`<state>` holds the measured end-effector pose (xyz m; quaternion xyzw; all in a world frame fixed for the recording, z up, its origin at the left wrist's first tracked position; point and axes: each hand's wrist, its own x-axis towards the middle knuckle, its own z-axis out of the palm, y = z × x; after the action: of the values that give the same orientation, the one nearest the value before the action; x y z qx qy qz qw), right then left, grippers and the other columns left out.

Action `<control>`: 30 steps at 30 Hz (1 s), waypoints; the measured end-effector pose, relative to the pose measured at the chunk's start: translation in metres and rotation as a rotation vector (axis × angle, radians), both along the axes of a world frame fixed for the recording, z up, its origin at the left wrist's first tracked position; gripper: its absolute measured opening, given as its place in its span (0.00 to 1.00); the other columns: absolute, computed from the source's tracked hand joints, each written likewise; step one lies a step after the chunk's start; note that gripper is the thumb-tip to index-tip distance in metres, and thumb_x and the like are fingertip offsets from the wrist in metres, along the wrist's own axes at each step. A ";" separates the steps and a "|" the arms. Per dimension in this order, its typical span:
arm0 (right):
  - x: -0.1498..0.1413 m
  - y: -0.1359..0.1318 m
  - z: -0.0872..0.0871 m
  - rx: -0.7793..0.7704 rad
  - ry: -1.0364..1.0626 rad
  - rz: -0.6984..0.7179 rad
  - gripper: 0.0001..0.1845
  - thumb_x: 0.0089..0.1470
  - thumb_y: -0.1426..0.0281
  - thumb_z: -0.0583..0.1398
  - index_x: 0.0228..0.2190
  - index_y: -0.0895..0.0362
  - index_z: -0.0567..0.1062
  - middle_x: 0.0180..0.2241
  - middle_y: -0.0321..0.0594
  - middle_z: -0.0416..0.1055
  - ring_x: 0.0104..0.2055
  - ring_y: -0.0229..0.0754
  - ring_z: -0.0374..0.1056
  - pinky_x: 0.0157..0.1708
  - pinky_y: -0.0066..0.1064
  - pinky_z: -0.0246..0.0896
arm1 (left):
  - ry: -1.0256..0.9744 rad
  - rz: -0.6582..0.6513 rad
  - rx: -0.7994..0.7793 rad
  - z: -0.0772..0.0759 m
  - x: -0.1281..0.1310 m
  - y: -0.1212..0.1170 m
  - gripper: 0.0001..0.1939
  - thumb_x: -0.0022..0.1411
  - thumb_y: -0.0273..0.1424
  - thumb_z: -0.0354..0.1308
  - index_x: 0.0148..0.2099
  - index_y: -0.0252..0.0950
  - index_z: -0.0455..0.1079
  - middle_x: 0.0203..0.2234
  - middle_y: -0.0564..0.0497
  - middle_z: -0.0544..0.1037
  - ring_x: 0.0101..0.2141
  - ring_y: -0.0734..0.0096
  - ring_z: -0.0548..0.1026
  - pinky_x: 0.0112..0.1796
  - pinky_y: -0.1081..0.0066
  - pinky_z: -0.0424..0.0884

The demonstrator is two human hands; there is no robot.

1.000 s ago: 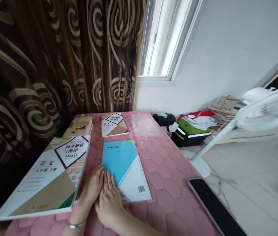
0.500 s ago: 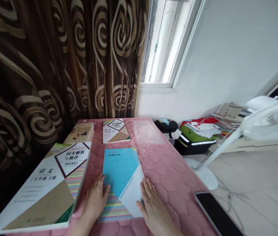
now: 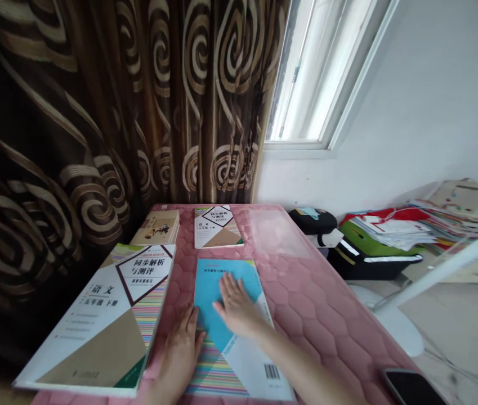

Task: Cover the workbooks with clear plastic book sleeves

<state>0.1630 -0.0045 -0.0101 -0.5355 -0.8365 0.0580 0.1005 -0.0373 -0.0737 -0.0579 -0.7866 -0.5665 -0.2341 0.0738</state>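
A blue and white workbook (image 3: pixel 213 315) with striped corners lies on the pink quilted table cover (image 3: pixel 302 332), its barcode side up. My right hand (image 3: pixel 236 304) rests flat on the upper part of it, fingers spread. Along the workbook's left edge lies my left hand (image 3: pixel 183 340), fingers stretched out and thumb apart, touching the edge. To the left is a stack of white and tan workbooks (image 3: pixel 107 315). Beyond the blue one sits a smaller-looking white and tan workbook (image 3: pixel 217 228).
Tan books (image 3: pixel 156 228) are piled at the far left corner by the patterned curtain (image 3: pixel 205 101). A phone (image 3: pixel 411 387) lies at the right edge. On the floor side stand a white fan (image 3: pixel 394 323), a black and green bag (image 3: pixel 374 253) and stacked papers (image 3: pixel 454 211).
My right hand has moved from the workbook's right edge onto its upper cover. My left hand stays at the left edge. The view has turned slightly left.
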 end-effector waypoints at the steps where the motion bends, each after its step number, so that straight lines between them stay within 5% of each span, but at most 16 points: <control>1: -0.013 -0.003 -0.005 0.036 0.032 0.108 0.35 0.65 0.55 0.46 0.64 0.66 0.55 0.67 0.51 0.43 0.70 0.52 0.38 0.67 0.49 0.36 | 0.010 0.008 -0.013 0.000 0.001 -0.001 0.23 0.67 0.34 0.48 0.61 0.34 0.63 0.57 0.41 0.72 0.56 0.60 0.70 0.52 0.61 0.72; 5: -0.043 0.014 -0.011 0.089 0.083 0.331 0.28 0.67 0.60 0.42 0.64 0.57 0.57 0.67 0.40 0.49 0.69 0.42 0.42 0.68 0.43 0.36 | 0.040 0.069 -0.063 0.000 0.005 -0.004 0.22 0.66 0.33 0.47 0.60 0.33 0.64 0.57 0.40 0.71 0.56 0.59 0.70 0.53 0.60 0.71; 8: -0.052 0.056 0.000 0.021 0.062 0.263 0.28 0.67 0.61 0.41 0.63 0.58 0.59 0.65 0.41 0.53 0.69 0.42 0.44 0.68 0.45 0.34 | 0.042 0.101 -0.085 0.002 0.008 -0.007 0.23 0.66 0.32 0.47 0.62 0.34 0.63 0.59 0.41 0.69 0.57 0.59 0.69 0.53 0.59 0.70; 12: -0.070 0.086 0.010 -0.062 0.042 0.093 0.31 0.67 0.61 0.40 0.64 0.65 0.55 0.67 0.48 0.45 0.70 0.45 0.40 0.68 0.46 0.32 | 0.032 0.112 -0.093 0.003 0.008 -0.008 0.23 0.67 0.32 0.46 0.62 0.35 0.62 0.59 0.43 0.70 0.57 0.60 0.69 0.53 0.60 0.71; 15: -0.071 0.072 0.009 -0.060 0.064 0.054 0.33 0.67 0.59 0.41 0.64 0.68 0.53 0.68 0.51 0.42 0.70 0.48 0.37 0.68 0.44 0.31 | 0.033 0.101 -0.073 0.001 0.007 -0.007 0.23 0.67 0.33 0.46 0.62 0.34 0.63 0.58 0.42 0.70 0.57 0.59 0.69 0.52 0.59 0.71; 18: -0.037 0.057 0.007 -0.058 0.059 0.055 0.33 0.66 0.57 0.41 0.64 0.64 0.55 0.68 0.46 0.44 0.70 0.46 0.38 0.68 0.40 0.31 | 0.030 0.092 -0.040 0.001 0.006 -0.004 0.23 0.67 0.33 0.46 0.62 0.34 0.63 0.58 0.42 0.70 0.57 0.59 0.69 0.52 0.59 0.72; 24: 0.042 0.050 0.015 -0.012 -0.003 -0.312 0.35 0.66 0.60 0.41 0.63 0.75 0.54 0.66 0.60 0.44 0.70 0.55 0.36 0.67 0.50 0.29 | -0.014 0.017 -0.034 0.003 0.000 0.003 0.22 0.67 0.34 0.47 0.59 0.33 0.67 0.58 0.42 0.71 0.57 0.60 0.69 0.55 0.58 0.69; 30: -0.034 -0.041 -0.009 0.024 0.154 -0.152 0.34 0.63 0.58 0.47 0.65 0.63 0.54 0.67 0.49 0.43 0.70 0.55 0.35 0.67 0.51 0.38 | -0.053 -0.008 -0.062 0.003 -0.006 0.008 0.24 0.66 0.26 0.40 0.59 0.33 0.68 0.57 0.42 0.72 0.57 0.63 0.69 0.56 0.59 0.68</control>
<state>0.1286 -0.0451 -0.0196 -0.5900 -0.7840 0.0810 0.1750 -0.0435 -0.0660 -0.0552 -0.7845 -0.5719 -0.2374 0.0333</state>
